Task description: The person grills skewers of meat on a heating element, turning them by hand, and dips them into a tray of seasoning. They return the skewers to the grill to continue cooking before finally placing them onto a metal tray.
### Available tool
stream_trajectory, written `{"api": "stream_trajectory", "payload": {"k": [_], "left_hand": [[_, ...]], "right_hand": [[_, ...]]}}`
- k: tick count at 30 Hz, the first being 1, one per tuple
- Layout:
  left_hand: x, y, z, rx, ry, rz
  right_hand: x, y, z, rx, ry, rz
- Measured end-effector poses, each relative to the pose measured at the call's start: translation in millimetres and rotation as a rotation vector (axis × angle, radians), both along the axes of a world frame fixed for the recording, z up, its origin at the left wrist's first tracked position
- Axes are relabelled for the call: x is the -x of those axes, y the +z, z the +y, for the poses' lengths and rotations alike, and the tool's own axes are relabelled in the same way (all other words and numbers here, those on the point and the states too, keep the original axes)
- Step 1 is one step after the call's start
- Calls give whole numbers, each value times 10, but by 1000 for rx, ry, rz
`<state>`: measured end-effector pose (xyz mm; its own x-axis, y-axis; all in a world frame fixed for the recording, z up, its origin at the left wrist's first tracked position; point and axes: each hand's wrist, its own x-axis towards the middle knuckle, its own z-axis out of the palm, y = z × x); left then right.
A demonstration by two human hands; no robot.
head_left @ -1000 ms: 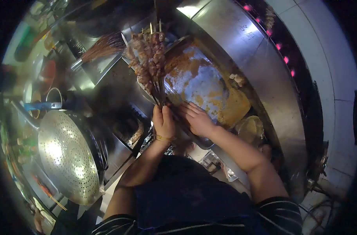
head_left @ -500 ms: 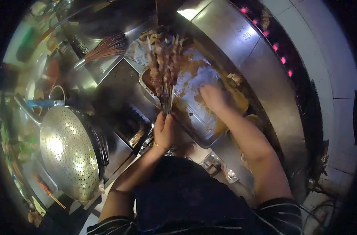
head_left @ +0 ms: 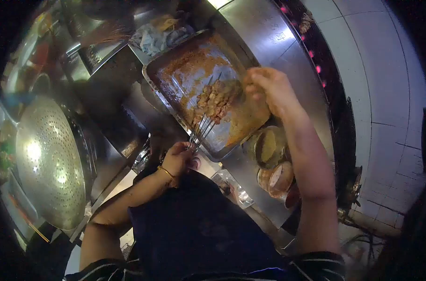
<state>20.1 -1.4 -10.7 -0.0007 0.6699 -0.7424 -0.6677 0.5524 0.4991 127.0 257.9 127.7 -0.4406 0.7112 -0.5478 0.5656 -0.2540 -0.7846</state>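
Observation:
My left hand [head_left: 178, 158] is closed around the bare ends of several metal skewers [head_left: 203, 127]. Chunks of meat [head_left: 216, 99] are threaded on them, over a metal tray [head_left: 168, 105] streaked with reddish-brown seasoning. Above the tray's right edge is my right hand [head_left: 271, 89], its fingers curled together. Blur around the fingertips hides what they hold, if anything. Just below that forearm stand a container of brownish-green powder [head_left: 269, 147] and a second container with a stained rim [head_left: 276, 179].
A large perforated strainer [head_left: 51, 164] is at the left. A crumpled cloth [head_left: 149, 40] lies beyond the tray, with a straw brush [head_left: 105, 37] to its left. A steel counter panel [head_left: 257, 30] runs along the right, beside a dark strip with pink lights [head_left: 311, 54].
The meat skewers have come down lower over the tray, still in my left hand. My right hand has risen from the tray to its right edge. The view has shifted, revealing the containers.

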Motion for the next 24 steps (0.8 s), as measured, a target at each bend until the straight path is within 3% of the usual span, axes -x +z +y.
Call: {"api": "stream_trajectory", "payload": {"k": [2,6,8,9,12,14,15,17,18,20,21,23,24], "left_hand": [[25,-46,-20,-53,49,-11],[-182,-327,-89,-338,32,227],[-196,-347,-82,-427,-46,302],[-209,-383,-79,-360,-86,173],[-204,-399,-38,-132,-174,-286],[14,-109,42,63,-234,-676],[27,-145,35,50,-242,-741],[53,-188,55,18,-248,-877],[-3,-188,45,44,-234,-662],[-56,46,68,105,-206,-217],[-128,-127,-2,-61,-104,-42],[-356,-604,-138,-406,111,298],[-352,-593,-129,-394,100,254]], "right_hand": [[-72,9,-48,59,157,-90],[-90,152,-26,-73,-161,167],[-88,239,-149,13,19,12],[-111,260,-175,54,100,-66],[-131,278,-125,-99,-233,243],[-151,277,-192,1,-40,64],[-170,283,-219,49,51,-26],[-200,232,-202,-61,-168,141],[-206,203,-199,-113,-272,223],[-242,185,-233,-41,-44,61],[-272,177,-255,-8,61,-15],[-301,162,-256,-119,-163,153],[-310,157,-256,-174,-272,234]]}}
